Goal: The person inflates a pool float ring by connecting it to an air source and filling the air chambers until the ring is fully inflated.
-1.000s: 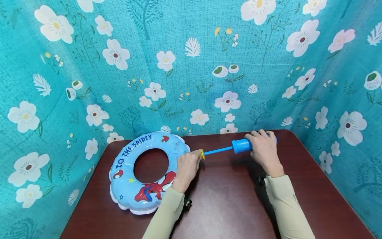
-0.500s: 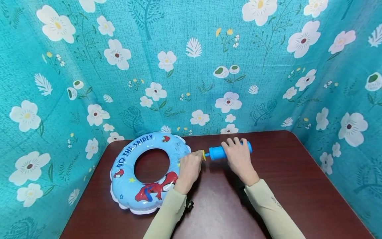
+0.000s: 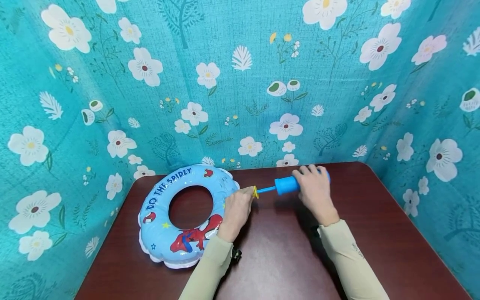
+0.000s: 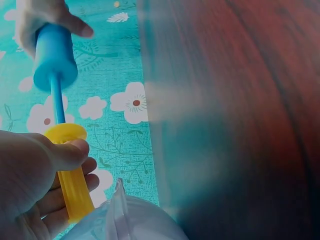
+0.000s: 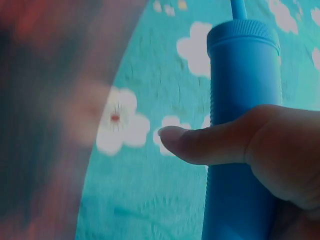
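Note:
My right hand (image 3: 316, 191) grips the blue barrel (image 5: 245, 80) of a hand air pump, its thumb lying across the barrel in the right wrist view. A thin blue rod (image 4: 57, 102) runs from the barrel to a yellow flanged end piece (image 4: 75, 187). My left hand (image 3: 237, 210) holds that yellow piece between thumb and fingers, right at the side of an inflated swim ring (image 3: 159, 225). The ring is light blue with a red cartoon figure and dark lettering. In the left wrist view, the yellow piece's lower end meets the ring's clear plastic edge, where the joint is hidden.
The ring lies on the left of a dark red-brown table (image 3: 277, 258). A teal floral curtain (image 3: 240, 96) stands behind the table and along both sides. Black straps show at the wrists.
The right hand first slid the barrel left towards the yellow piece, shortening the visible rod. It has since drawn back right, partly lengthening it. The left hand and ring stay nearly still.

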`<state>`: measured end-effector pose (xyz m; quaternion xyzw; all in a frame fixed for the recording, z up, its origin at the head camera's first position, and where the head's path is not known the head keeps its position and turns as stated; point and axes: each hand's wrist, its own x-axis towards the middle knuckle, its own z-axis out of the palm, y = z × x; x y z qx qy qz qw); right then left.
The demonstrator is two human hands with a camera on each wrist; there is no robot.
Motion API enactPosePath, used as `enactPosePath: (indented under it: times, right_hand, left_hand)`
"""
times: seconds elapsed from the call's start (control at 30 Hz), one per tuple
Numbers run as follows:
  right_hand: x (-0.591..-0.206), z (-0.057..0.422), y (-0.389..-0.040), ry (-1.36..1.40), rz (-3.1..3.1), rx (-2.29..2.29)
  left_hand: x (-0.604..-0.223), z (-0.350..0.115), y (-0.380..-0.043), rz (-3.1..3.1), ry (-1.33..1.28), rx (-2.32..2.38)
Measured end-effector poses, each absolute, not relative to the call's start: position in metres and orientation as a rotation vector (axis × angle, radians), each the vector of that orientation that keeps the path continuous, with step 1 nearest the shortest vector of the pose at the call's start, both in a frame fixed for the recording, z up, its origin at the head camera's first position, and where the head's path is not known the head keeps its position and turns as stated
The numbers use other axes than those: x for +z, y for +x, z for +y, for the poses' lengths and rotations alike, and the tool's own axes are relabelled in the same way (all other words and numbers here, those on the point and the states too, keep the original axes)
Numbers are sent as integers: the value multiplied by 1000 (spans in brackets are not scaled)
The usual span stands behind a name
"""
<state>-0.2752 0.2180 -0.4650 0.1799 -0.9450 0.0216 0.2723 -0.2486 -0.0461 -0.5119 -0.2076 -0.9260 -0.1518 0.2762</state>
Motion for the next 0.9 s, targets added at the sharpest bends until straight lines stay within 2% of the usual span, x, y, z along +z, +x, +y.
enactPosePath:
  times: [0.13, 0.27, 0.9]
  right_hand:
    - [-461, 241, -277, 432, -2517, 93]
    - [-460, 246, -280, 430, -2469, 66]
    - [-486, 163, -264, 534, -2499, -72]
  left_hand:
    - [-513, -47, -248, -2495, -558, -423]
    - [-511, -47, -248, -2501, -553, -445]
    - [-511, -44, -246, -2507, -585, -440]
